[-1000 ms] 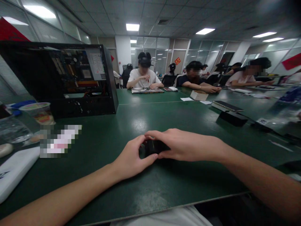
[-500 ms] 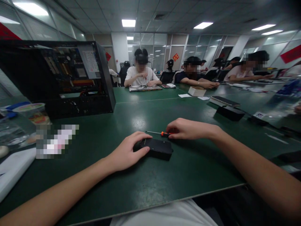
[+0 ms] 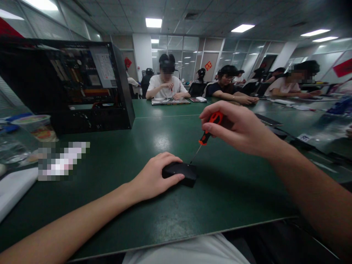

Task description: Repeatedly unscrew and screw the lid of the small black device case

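An open computer case [image 3: 79,86] is standing far from the near edge of the table [image 3: 154,225]. The left hand [image 3: 154,176] is clamping a black box [image 3: 189,173], the right hand [image 3: 236,126] a screwdriver [image 3: 205,138] slanting toward it.

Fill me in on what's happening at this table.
The person's left hand holds a small black rectangular box-like object against the green tabletop. The right hand grips an orange-and-black-handled screwdriver, slanted down toward the object's far edge; whether its tip touches is hard to tell. Farther left stands a large black computer case with its inside exposed.
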Demonstrator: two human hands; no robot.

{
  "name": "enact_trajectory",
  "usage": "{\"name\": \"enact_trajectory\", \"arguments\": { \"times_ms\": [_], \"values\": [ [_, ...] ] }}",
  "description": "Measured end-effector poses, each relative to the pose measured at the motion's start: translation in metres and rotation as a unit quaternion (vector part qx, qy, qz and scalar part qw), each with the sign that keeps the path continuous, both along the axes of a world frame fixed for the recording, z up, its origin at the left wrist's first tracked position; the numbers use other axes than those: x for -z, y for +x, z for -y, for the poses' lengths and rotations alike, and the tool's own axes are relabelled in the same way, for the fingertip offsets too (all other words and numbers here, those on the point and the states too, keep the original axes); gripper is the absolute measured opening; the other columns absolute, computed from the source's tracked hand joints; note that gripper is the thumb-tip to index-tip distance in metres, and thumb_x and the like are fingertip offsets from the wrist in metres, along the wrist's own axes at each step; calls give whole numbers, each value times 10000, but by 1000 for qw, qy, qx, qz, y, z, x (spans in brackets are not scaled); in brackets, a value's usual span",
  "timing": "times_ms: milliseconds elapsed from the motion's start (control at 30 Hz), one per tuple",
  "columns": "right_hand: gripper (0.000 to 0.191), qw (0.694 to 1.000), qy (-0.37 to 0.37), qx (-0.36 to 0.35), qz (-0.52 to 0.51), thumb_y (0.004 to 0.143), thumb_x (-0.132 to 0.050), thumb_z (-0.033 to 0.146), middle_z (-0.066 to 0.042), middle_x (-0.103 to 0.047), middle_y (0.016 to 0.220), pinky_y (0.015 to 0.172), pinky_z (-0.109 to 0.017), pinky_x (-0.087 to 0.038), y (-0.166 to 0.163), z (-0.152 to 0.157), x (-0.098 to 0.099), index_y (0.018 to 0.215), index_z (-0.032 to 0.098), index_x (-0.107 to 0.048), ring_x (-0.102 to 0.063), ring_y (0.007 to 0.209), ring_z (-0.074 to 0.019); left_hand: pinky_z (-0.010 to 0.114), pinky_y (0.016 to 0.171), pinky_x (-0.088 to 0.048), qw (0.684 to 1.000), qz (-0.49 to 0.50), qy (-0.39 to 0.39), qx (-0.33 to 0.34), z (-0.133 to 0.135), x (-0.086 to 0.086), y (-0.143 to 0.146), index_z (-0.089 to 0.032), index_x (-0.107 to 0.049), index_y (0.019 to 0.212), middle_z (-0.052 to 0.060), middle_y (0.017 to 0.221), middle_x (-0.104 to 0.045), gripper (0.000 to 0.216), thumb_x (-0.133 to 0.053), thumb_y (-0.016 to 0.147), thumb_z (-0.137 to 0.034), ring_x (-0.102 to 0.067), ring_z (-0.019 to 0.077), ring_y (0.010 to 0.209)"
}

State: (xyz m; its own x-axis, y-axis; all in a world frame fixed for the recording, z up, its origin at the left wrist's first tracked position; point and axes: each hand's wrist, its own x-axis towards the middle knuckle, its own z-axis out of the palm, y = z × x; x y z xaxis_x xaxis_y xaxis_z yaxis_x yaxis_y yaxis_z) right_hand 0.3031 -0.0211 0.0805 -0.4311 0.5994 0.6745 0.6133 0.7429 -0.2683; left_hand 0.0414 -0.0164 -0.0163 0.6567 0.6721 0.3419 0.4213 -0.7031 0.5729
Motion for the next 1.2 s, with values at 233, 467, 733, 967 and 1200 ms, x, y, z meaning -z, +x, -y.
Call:
{"name": "enact_trajectory", "arguments": {
  "times_ms": [233,467,733,967,1200],
  "values": [
    [189,997,12,-52,59,942,-619,339,-55,-718,938,696,-297,-504,-11,-6,-4,1054,192,-657,-667,783,-184,344,923,-487,1000,1,-1,1,-2,-1,1,-216,-684,1163,44,1139,-696,286,-748,906,-326,-655,227,1025],
    [167,996,28,-80,33,962,-604,322,-47,-696,939,672,-270,-472,-9,-8,-4,1046,181,-636,-616,734,-148,357,947,-487,1000,-13,3,15,-1,-3,1,-236,-682,1221,51,1172,-682,306,-702,934,-341,-649,233,1052],
    [125,992,9,-102,69,948,-618,298,-44,-682,934,724,-281,-472,-16,-7,-10,1011,190,-624,-622,780,-156,353,959,-499,999,-15,5,28,0,-3,2,-226,-676,1233,56,1170,-684,316,-685,933,-322,-656,235,1053],
    [109,991,18,-105,76,954,-608,283,-36,-688,898,720,-275,-460,-15,-12,-12,985,178,-609,-614,743,-143,352,949,-499,999,-17,6,30,0,-5,2,-222,-676,1229,63,1156,-685,310,-684,931,-309,-657,235,1045],
    [128,993,10,-100,68,952,-618,298,-27,-678,860,665,-260,-453,-15,-13,-11,983,174,-621,-604,712,-134,350,944,-493,999,-17,8,33,0,-6,3,-217,-671,1231,60,1162,-678,311,-686,933,-306,-651,230,1047]
  ]
}}
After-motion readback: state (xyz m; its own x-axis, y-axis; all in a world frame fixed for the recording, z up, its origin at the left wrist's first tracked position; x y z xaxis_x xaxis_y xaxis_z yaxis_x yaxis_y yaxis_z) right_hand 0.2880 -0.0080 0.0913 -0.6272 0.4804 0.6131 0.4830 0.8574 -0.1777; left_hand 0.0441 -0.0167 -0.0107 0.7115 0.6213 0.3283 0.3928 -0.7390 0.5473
